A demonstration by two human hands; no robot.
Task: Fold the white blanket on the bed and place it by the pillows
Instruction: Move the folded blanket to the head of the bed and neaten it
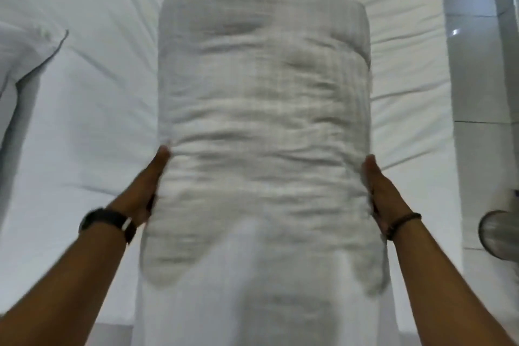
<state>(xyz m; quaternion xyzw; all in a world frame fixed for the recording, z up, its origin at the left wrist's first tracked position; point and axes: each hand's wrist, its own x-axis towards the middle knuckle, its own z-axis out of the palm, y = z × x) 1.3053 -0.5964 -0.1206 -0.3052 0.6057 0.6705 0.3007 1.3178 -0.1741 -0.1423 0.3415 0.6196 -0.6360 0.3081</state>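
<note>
The white blanket [264,126] is folded into a long narrow strip that runs away from me down the middle of the bed [84,121], its far end doubled over. My left hand [146,191] presses flat against the strip's left edge. My right hand [384,194] presses against its right edge, fingers tucked under the cloth. The blanket is blurred by motion. A white pillow [25,59] lies at the left edge of the bed.
The bed's right edge meets a glossy tiled floor [483,93]. A round metal object [497,233] sits at the right, near my right forearm. The white sheet is wrinkled on both sides of the blanket.
</note>
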